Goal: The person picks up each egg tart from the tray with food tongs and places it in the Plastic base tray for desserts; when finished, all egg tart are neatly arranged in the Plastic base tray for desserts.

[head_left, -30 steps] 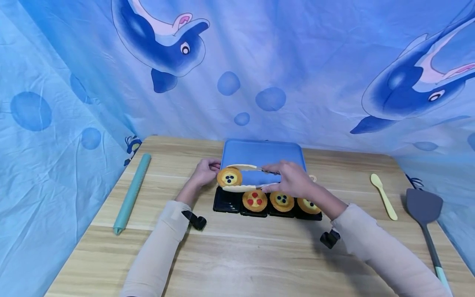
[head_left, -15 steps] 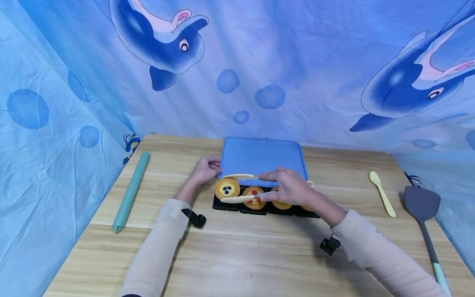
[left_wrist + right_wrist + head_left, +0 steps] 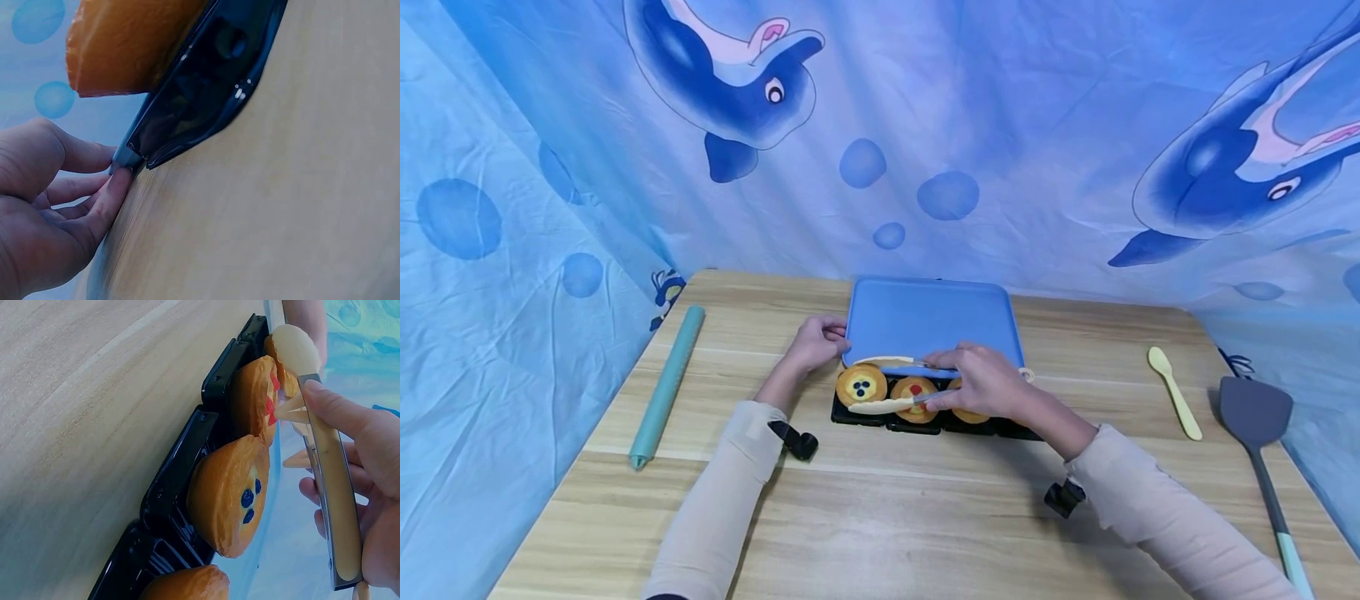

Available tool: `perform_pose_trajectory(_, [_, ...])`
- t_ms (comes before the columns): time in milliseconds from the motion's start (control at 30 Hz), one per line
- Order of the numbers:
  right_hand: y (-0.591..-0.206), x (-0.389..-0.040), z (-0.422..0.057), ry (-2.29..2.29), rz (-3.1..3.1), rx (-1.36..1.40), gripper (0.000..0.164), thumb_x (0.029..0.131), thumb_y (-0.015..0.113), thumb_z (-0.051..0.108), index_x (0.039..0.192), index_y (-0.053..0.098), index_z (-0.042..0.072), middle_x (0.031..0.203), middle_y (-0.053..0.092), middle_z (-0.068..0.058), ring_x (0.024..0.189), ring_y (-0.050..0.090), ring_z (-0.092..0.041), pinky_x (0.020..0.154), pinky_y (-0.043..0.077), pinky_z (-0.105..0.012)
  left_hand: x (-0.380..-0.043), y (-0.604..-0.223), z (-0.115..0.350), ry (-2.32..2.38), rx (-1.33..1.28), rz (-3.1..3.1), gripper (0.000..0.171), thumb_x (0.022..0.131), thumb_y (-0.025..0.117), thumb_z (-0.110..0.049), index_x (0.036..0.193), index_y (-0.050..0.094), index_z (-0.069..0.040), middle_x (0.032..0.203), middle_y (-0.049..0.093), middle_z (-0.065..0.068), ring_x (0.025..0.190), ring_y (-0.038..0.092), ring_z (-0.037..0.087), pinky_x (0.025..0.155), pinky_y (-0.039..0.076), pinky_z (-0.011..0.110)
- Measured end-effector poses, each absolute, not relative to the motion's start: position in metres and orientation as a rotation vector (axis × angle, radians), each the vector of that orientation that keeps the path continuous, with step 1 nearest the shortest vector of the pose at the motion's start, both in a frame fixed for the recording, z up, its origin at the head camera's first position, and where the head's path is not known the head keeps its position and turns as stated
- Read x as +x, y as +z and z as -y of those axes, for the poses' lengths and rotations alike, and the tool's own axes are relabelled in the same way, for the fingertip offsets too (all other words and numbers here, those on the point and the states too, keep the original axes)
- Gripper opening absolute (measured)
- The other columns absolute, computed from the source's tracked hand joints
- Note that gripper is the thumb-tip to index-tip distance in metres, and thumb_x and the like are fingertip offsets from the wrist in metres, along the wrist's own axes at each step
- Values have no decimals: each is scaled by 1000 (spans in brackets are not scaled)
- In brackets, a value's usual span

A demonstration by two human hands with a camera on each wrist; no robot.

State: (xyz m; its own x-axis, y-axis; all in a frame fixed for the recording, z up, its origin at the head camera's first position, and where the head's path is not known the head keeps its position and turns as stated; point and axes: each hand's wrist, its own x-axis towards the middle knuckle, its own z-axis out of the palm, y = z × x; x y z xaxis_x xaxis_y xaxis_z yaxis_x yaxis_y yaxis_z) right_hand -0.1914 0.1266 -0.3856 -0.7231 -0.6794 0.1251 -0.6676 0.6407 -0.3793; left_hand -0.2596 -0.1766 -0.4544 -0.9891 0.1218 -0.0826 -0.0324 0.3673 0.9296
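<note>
With thumb and fingers, my left hand (image 3: 820, 343) pinches the front left corner of the blue tray (image 3: 936, 321), right beside the black tray's end in the left wrist view. My right hand (image 3: 988, 382) grips a pair of tongs (image 3: 880, 407) by its metal arms. The cream-coloured tong tips stand apart on either side of a round egg tart (image 3: 861, 385) with blueberries, which sits at the leftmost cell of the black tray (image 3: 848, 416). To its right are a strawberry tart (image 3: 253, 394) and a blueberry tart (image 3: 222, 497); another tart (image 3: 187, 584) is mostly hidden in the head view.
A teal rolling pin (image 3: 667, 387) lies at the table's left. On the right are a pale yellow spoon (image 3: 1174, 392) and a grey spatula (image 3: 1255, 412) with a mint handle. A blue dolphin-print curtain (image 3: 1037, 125) hangs behind the wooden table (image 3: 880, 517).
The tongs have come down and toward me, lowering the blueberry tart into the leftmost black cell, which was vacant a second ago. My left hand has stayed at the blue tray's corner.
</note>
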Motion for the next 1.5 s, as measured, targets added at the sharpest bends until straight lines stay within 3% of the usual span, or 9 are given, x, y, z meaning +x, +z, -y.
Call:
perform_pose_trajectory(267, [-388, -190, -127, -625, -2816, -1146, 65, 79, 84, 41, 131, 65, 8, 125, 68, -6, 97, 62, -25, 61, 45, -29, -262, -453, 175, 1697, 74, -2471, 46, 87, 65, 3, 131, 55, 11, 116, 62, 24, 104, 60, 33, 88, 54, 35])
perform_pose_trajectory(667, [-387, -190, -128, -609, -2813, -1129, 66, 79, 84, 42, 133, 64, 9, 125, 67, -6, 103, 62, -25, 64, 48, -33, -264, -451, 172, 1716, 91, -2475, 46, 85, 66, 5, 130, 56, 12, 115, 62, 25, 102, 60, 32, 86, 53, 33])
perform_pose_trajectory(800, [-385, -190, -128, -615, -2809, -1116, 74, 74, 86, 47, 134, 63, 9, 127, 66, -7, 111, 60, -28, 76, 55, -43, -264, -451, 172, 1722, 90, -2465, 47, 85, 66, 6, 130, 56, 12, 115, 61, 25, 102, 60, 33, 88, 53, 35])
perform_pose_trajectory(900, [-383, -188, -128, -636, -2797, -1092, 82, 70, 87, 51, 135, 62, 8, 130, 64, -7, 117, 57, -31, 89, 53, -50, -263, -450, 172, 1715, 92, -2462, 48, 85, 66, 6, 131, 55, 12, 116, 61, 24, 103, 60, 33, 90, 53, 36])
perform_pose_trajectory(1200, [-378, -181, -140, -770, -2812, -980, 91, 69, 85, 56, 140, 56, 8, 134, 61, -9, 123, 55, -31, 93, 51, -51, -263, -453, 174, 1715, 87, -2466, 47, 85, 66, 5, 131, 56, 11, 116, 61, 24, 104, 59, 33, 90, 53, 37])
perform_pose_trajectory(1300, [-379, -177, -154, -817, -2858, -895, 93, 69, 84, 58, 142, 55, 9, 135, 60, -10, 104, 63, -28, 75, 55, -44, -263, -455, 174, 1707, 79, -2471, 48, 85, 66, 4, 131, 55, 10, 116, 61, 23, 105, 59, 33, 91, 53, 38])
perform_pose_trajectory(1367, [-380, -175, -166, -829, -2895, -822, 94, 70, 83, 60, 142, 55, 8, 131, 63, -12, 82, 62, -22, 61, 50, -36, -262, -456, 174, 1700, 69, -2470, 48, 86, 66, 4, 132, 54, 10, 116, 61, 22, 105, 59, 33, 91, 53, 38])
perform_pose_trajectory(1433, [-381, -173, -178, -848, -2930, -730, 94, 70, 82, 62, 141, 55, 6, 121, 67, -13, 62, 49, -16, 51, 37, -31, -262, -456, 174, 1699, 57, -2464, 49, 86, 66, 4, 133, 54, 9, 116, 60, 21, 106, 59, 33, 92, 52, 38])
perform_pose_trajectory(1500, [-383, -171, -192, -872, -2974, -637, 94, 69, 82, 61, 140, 56, 5, 92, 69, -10, 53, 36, -13, 47, 32, -29, -262, -457, 175, 1706, 46, -2456, 50, 86, 66, 4, 133, 54, 9, 117, 59, 22, 106, 58, 33, 92, 52, 38])
